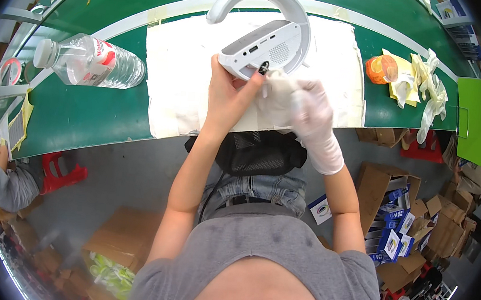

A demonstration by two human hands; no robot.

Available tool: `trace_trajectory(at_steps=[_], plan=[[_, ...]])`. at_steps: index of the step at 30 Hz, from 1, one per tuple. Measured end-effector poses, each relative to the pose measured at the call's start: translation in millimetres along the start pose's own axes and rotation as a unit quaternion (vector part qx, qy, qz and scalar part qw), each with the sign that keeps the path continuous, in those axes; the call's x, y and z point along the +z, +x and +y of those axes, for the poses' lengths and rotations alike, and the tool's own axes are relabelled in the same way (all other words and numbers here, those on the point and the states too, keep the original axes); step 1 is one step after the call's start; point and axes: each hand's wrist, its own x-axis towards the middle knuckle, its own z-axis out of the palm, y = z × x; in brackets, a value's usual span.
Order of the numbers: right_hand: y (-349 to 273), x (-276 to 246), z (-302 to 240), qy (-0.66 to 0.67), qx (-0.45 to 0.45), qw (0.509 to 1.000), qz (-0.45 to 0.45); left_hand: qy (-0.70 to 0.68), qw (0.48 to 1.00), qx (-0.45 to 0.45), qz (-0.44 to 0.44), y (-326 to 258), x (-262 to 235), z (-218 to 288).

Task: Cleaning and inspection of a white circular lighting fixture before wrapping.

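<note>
At the far edge of a white mat (177, 86) on a green bench (81, 117), a worker's bare left hand (228, 94) grips a white ring-handled lamp (262, 42) while the gloved right hand (313, 119), closed on a cloth (278, 93), appears mid-wipe, calling next for a steady turn.

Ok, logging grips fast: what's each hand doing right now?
Left hand: bare, closed on the edge of the white device.
Right hand: gloved, closed on a white cloth against the device.
</note>
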Motion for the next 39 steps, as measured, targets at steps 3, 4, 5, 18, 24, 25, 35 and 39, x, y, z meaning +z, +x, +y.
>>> trace_trajectory(at_steps=[3,4,5,18,24,25,35,39], plan=[[-11,-16,16,0.277,0.305,0.904,0.112,-0.074,0.995,-0.074,0.007,2,-6,10],[-6,-23,20,0.347,0.361,0.848,0.174,-0.083,0.993,-0.087,-0.004,4,-11,10],[16,-30,7,0.412,0.412,0.779,0.232,-0.081,0.993,-0.085,-0.003,3,-14,17],[81,-44,-38,0.332,0.257,0.906,0.048,-0.390,0.864,-0.289,-0.135,-32,-19,56],[48,-35,-44,0.180,0.030,0.983,0.022,-0.574,0.743,-0.315,-0.137,-38,-14,65],[37,-30,-41,0.215,0.033,0.975,0.036,-0.608,0.717,-0.321,-0.113,-37,-12,68],[58,-49,-54,0.415,0.284,0.819,0.277,-0.506,0.795,-0.331,-0.052,-42,10,90],[76,-42,-49,0.113,-0.112,0.980,0.120,-0.486,0.804,-0.325,-0.109,-52,17,90]])
